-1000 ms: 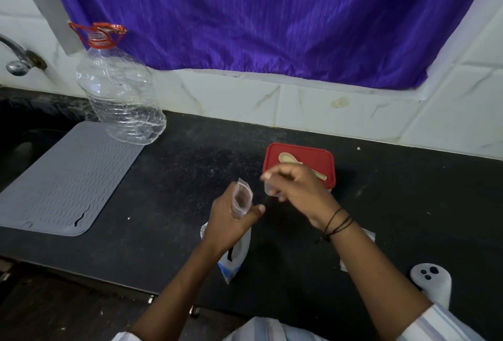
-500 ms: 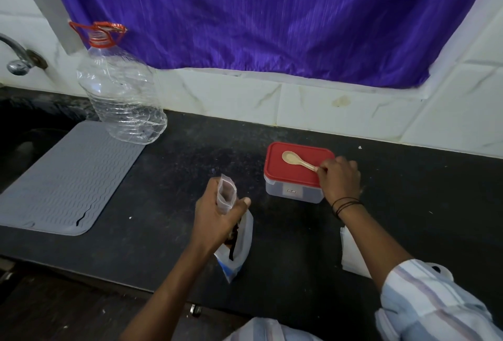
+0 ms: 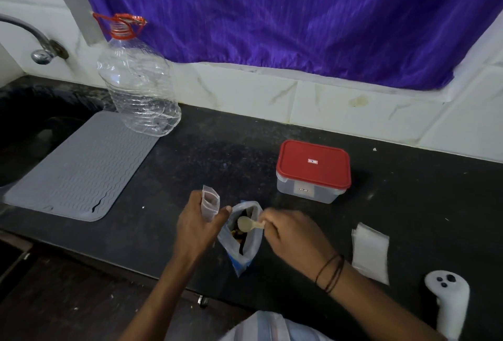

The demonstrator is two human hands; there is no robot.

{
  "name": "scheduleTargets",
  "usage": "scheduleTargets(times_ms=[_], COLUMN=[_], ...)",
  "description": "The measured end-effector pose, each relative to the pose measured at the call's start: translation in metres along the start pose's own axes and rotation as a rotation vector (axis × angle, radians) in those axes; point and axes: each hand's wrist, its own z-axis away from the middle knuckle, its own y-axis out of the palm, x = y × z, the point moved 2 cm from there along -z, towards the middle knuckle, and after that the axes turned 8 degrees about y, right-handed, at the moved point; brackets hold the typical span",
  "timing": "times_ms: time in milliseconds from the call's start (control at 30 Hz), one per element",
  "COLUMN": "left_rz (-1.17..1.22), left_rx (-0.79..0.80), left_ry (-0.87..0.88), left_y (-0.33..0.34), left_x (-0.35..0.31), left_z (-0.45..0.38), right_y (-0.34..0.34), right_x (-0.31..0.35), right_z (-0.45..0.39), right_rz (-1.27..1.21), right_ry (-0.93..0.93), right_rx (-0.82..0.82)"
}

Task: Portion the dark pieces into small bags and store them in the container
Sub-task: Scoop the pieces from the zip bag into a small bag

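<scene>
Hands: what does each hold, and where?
Left hand holds a small bag by its lower half; right hand pinches the spoon by its handle.

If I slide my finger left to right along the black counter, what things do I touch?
Grey mat → small bag in the left hand → big bag with spoon → right hand → stack of small bags → white controller.

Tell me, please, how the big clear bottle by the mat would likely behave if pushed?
The clear bottle looks empty, so probably light and easily slid or tipped. Its dented walls suggest thin plastic that would likely flex under a hand.
</scene>
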Motion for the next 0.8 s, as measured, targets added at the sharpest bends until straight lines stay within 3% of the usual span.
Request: scheduleTargets(times_ms=[167, 400, 567, 800], left_rz=[-0.099, -0.238, 0.008, 0.269], left_rx=[0.077, 0.201, 0.192, 0.194], left_ry=[-0.125, -0.255, -0.343, -0.441], left_y=[0.006, 0.019, 0.028, 0.037], left_x=[0.006, 0.007, 0.012, 0.023], left_z=[0.005, 0.008, 0.007, 0.002], right_y=[0.023, 0.038, 0.045, 0.051], right_x=[0.013, 0.018, 0.008, 0.003], right_z=[-0.015, -0.03, -0.036, -0.025], right_rz=[0.269, 0.276, 0.218, 0.29], right_ry=[-0.001, 0.069, 0.106, 0.007], right_rx=[0.0, 0.0, -0.023, -0.097])
